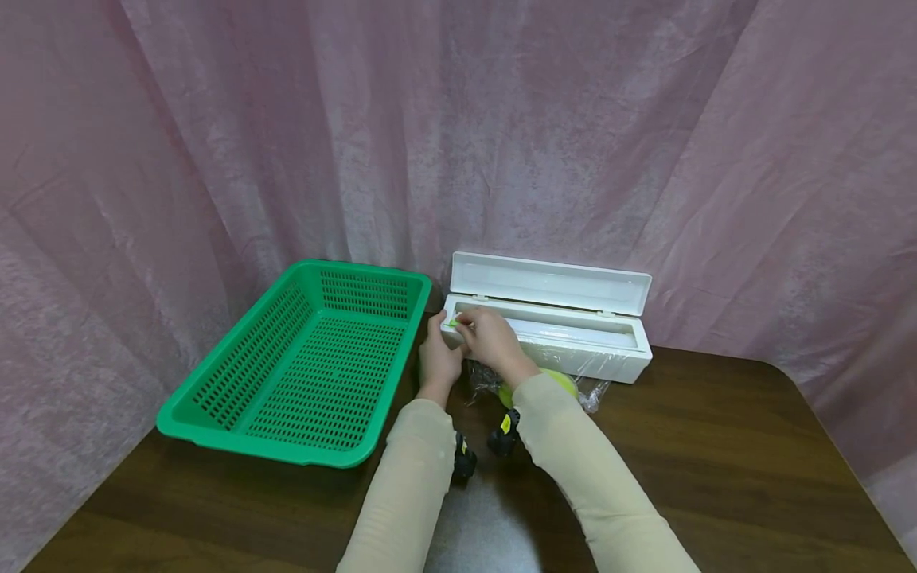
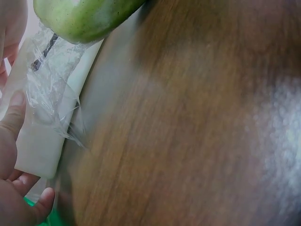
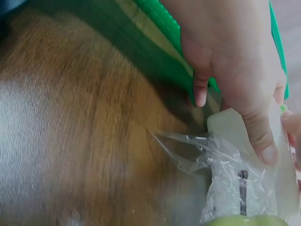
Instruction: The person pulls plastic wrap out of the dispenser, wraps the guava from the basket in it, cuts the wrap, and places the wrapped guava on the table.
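Note:
A long white cling-film dispenser box (image 1: 602, 367) lies with its lid (image 1: 552, 285) raised; a white roll (image 1: 566, 332) shows inside. My left hand (image 1: 438, 362) grips the box's left end, thumb along the front face. With the fingertips of my right hand (image 1: 496, 344) I pinch a small bright green slider (image 1: 452, 323) at the rim near that end. Clear film (image 2: 54, 89) hangs crumpled down the front of the box. Against it, under my right wrist, is a smooth green fruit (image 2: 87, 19), partly hidden by my arm in the head view.
A large green slotted basket (image 1: 325, 458) stands on the left of the dark wooden table (image 1: 716, 446), close beside the box. Pink curtain (image 1: 537, 143) hangs behind both. Black wrist cameras (image 1: 505, 434) sit under my sleeves.

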Demonstrator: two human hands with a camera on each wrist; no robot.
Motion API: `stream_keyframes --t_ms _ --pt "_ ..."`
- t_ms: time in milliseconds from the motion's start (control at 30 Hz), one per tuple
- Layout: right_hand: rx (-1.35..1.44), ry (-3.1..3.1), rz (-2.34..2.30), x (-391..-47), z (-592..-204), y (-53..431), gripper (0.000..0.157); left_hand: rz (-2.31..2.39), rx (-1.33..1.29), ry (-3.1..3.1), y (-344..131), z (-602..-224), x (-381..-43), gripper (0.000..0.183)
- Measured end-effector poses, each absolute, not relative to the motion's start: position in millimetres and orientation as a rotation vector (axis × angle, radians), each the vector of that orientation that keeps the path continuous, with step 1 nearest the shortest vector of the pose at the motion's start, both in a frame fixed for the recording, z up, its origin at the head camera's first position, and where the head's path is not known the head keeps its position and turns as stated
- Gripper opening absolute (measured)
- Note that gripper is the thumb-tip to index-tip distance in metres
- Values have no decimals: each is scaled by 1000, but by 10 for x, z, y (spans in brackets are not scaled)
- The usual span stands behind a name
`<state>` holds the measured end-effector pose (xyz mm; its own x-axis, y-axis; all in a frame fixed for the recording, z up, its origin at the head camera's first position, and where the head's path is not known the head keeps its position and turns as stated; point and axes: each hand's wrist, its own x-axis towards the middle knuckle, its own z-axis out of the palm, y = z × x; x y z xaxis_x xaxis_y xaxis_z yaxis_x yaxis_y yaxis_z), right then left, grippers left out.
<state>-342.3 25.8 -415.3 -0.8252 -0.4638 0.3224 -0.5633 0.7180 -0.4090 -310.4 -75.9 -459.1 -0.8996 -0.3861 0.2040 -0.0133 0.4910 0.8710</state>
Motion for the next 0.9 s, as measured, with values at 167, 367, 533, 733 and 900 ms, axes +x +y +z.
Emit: stream_keyframes --t_ms 167,367,533,733,900 --pt "832 -2742 758 -3420 -4136 296 22 -1392 341 -2369 -763 -4597 -3105 71" --pt "835 -2765 850 -3435 -4148 345 23 -1386 351 -2367 -768 -4604 -3111 72" --pt "880 -2727 889 -3443 -4171 370 24 -1385 342 -2356 -770 -4601 -3108 72" --pt "879 -2705 899 -3447 -4179 388 23 -1386 332 -2375 -763 -4590 -3106 73" --pt "891 -2690 924 -3445 -4192 390 23 -1390 335 -2370 -773 -4587 -3094 73"
